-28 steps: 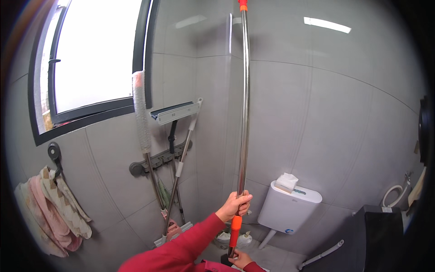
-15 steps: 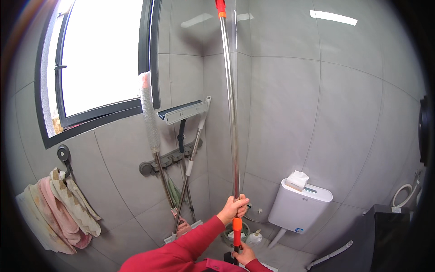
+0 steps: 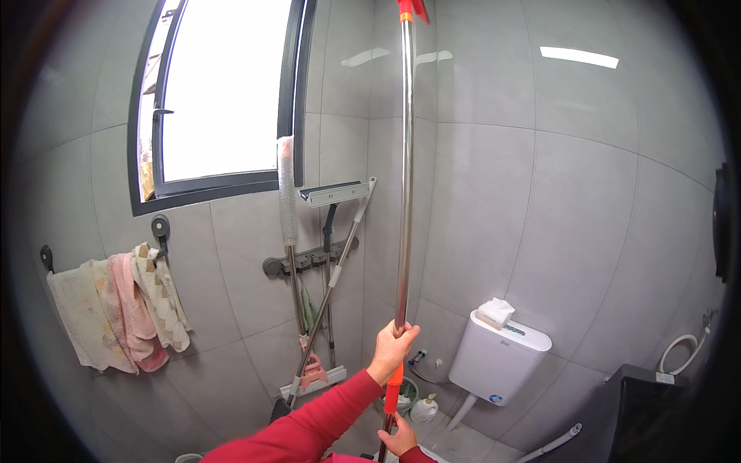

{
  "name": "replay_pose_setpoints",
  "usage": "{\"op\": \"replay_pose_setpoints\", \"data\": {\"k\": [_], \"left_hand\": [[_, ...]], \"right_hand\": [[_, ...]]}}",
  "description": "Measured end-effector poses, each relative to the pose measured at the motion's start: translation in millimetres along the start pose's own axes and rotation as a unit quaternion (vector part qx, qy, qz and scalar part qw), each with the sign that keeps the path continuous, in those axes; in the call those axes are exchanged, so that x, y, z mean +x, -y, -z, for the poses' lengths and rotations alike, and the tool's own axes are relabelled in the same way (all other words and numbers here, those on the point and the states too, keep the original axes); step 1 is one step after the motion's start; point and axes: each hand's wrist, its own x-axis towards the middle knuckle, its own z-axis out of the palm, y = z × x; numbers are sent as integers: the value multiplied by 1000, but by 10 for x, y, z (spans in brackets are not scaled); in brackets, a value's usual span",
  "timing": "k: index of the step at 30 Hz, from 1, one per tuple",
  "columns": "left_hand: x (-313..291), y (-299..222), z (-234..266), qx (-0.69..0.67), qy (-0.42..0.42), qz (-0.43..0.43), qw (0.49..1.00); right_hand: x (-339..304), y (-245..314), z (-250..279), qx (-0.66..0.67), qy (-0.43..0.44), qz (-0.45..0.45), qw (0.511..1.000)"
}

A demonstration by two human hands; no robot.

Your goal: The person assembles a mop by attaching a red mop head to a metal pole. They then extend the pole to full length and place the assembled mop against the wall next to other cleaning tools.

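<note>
A long shiny metal pole (image 3: 407,170) stands nearly upright in front of me, its top leaning slightly right. At its upper end is an orange-red fitting (image 3: 406,9), cut off by the picture's top edge. My left hand (image 3: 392,351) is wrapped round the pole just above an orange-red collar (image 3: 393,390). Lower down, my right hand (image 3: 399,437) grips the pole below that collar. The pole's bottom end is out of view.
A white cistern (image 3: 500,359) with a tissue pack (image 3: 494,311) hangs right. Mops and a squeegee (image 3: 334,193) stand by the wall rack (image 3: 309,261). Towels (image 3: 116,309) hang left below an open window (image 3: 224,92). A white bottle (image 3: 424,409) stands on the floor.
The pole's top has swung right, and more of its orange-red fitting shows. Both hands keep their grip on it. The view has shifted, showing more of the left wall and towels.
</note>
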Motion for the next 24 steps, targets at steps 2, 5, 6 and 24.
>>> {"op": "replay_pose_setpoints", "data": {"k": [2,5,6,24], "left_hand": [[-95,38,-56,9,0,-63,998],[-314,16,-175,31,21,-58,998],[-397,13,-226,24,23,-54,998],[-956,-603,-534,65,85,-111,988]], "right_hand": [[-79,95,77,15,5,-5,1000],[-231,190,205,-3,10,-46,999],[-268,212,237,-15,11,-66,998],[-527,386,48,36,-68,-36,996]]}}
